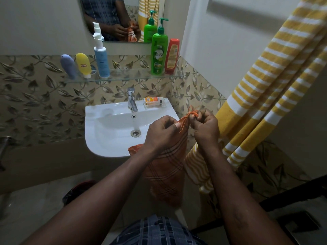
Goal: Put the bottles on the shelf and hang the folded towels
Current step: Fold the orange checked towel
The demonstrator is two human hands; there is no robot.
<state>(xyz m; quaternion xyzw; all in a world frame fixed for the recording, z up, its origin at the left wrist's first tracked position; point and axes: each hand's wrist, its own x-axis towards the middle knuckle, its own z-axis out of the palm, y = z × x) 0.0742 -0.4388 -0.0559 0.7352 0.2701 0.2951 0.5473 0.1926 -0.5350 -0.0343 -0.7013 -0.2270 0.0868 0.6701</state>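
A bathroom corner seen from above, looking down over a person's two forearms.

On the left, leaf-patterned tiles cover the wall. A glass shelf is fixed to it below a mirror. Five bottles stand on the shelf. From the left they are a grey-blue tube, a yellow tube just beside it, and a pale blue pump bottle. After a gap, at the shelf's right end, come a green pump bottle and a red bottle touching it.

Under the shelf is a white sink with a chrome tap. A small orange packet lies on the rim to the tap's right.

In front of the sink's right edge, the left hand has its fingers curled around the top of an orange checked towel. The towel hangs straight down from the hands. Just to the right, the right hand pinches the towel's orange fringe threads between thumb and fingertips. The two hands nearly touch.

Further right, a yellow and white striped towel hangs in long folds against the white wall. It runs from the top right corner down behind the right forearm. What it hangs from cannot be seen.
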